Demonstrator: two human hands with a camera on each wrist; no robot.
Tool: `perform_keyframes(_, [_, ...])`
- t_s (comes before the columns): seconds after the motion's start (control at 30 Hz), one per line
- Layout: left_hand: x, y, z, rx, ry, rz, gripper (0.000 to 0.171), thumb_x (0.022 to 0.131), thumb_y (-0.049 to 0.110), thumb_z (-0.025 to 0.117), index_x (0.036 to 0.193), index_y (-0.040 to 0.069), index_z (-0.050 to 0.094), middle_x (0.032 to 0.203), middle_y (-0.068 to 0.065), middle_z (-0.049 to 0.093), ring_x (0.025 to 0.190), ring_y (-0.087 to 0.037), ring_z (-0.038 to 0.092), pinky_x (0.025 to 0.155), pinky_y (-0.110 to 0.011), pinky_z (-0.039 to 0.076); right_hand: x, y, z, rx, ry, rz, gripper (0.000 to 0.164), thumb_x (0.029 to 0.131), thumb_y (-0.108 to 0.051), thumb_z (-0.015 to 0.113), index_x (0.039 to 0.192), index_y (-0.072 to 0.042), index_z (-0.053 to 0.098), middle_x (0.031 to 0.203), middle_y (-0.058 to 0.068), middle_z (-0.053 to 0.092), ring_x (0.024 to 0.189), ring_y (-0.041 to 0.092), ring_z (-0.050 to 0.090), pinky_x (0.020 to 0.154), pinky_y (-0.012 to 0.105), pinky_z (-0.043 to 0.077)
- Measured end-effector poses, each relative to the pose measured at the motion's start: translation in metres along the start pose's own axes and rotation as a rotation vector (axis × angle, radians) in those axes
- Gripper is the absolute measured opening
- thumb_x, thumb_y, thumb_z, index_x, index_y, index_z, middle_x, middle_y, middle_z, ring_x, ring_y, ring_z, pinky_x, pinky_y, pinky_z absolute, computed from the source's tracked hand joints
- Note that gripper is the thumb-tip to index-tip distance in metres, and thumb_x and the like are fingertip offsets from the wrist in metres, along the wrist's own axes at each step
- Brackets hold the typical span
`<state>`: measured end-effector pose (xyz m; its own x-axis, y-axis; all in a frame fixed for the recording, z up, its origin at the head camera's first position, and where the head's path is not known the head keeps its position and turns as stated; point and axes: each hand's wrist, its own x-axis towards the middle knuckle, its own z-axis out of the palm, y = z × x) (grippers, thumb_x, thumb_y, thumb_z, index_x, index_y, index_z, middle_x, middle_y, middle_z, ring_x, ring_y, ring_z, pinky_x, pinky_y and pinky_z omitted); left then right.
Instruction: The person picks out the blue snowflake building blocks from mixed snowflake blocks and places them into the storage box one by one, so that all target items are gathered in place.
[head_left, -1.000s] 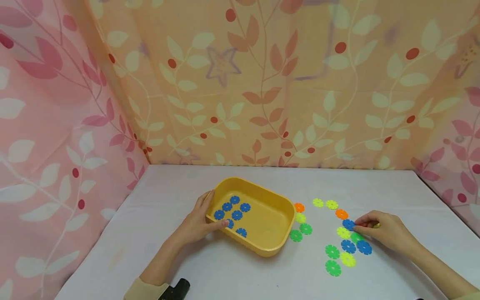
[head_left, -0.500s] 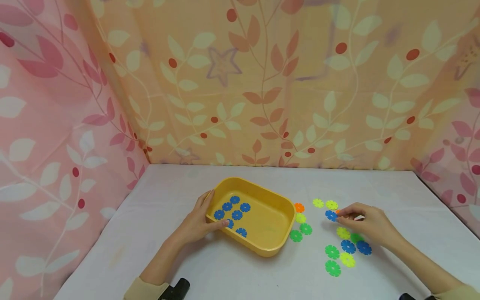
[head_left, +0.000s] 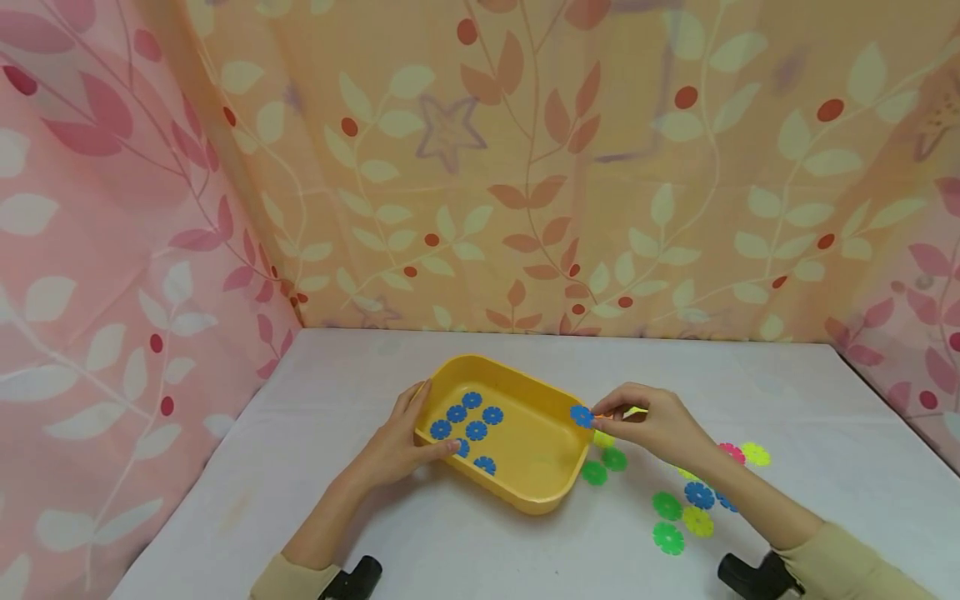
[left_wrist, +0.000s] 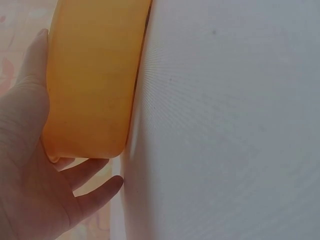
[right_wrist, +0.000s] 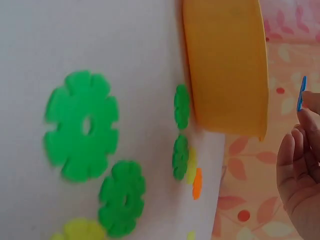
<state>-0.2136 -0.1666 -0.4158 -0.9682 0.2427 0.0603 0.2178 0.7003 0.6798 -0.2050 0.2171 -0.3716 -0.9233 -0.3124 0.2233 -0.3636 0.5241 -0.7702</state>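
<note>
My left hand (head_left: 401, 440) grips the yellow plastic basin (head_left: 525, 500) by its left end, thumb over the rim. In the left wrist view the fingers (left_wrist: 95, 195) curve around the basin's end wall. Several blue notched discs lie inside, toward the left. Between thumb and fingertips my right hand (head_left: 654, 419) pinches one blue notched disc (head_left: 581, 416), which overlaps the basin's right rim in the head view. The right wrist view shows this disc (right_wrist: 301, 93) edge-on, higher than the basin's rim.
Green notched discs (head_left: 595, 472) and a yellow one (head_left: 603, 438) lie just right of the basin. Farther right are more green, yellow and blue discs (head_left: 699, 495), plus a pink one (head_left: 732, 452). Patterned curtains (head_left: 525, 167) surround the white table (head_left: 420, 550).
My right hand picked up a blue disc from the group on the right and carried it left to the basin's right rim. The left hand and basin stayed put.
</note>
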Motion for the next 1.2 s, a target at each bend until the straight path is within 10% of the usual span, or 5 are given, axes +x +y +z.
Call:
perform_keyframes(0.57, [0.000,0.002,-0.001,-0.010,0.002,0.007,0.111,0.076,0.061,0.075,0.158,0.019,0.012,0.160,0.002,0.014,0.136,-0.033,0.037,0.108,-0.054,0.032,0.053,-0.024,0.069,-0.018,-0.276,-0.206,0.012,0.082,-0.024,0.081,0.090,-0.016,0.076,0.083,-0.011,0.065,0.075,0.009,0.059,0.069,0.025,0.054])
perform_keyframes(1.2, [0.000,0.002,0.000,-0.014,-0.004,-0.007,0.111,0.076,0.061,0.074,0.158,0.021,0.011,0.161,0.000,0.013,0.138,-0.033,0.033,0.109,-0.053,0.030,0.084,-0.016,0.091,-0.232,-0.500,-0.216,0.007,0.084,-0.016,0.078,0.090,-0.013,0.074,0.080,-0.013,0.065,0.075,0.007,0.057,0.070,0.022,0.051])
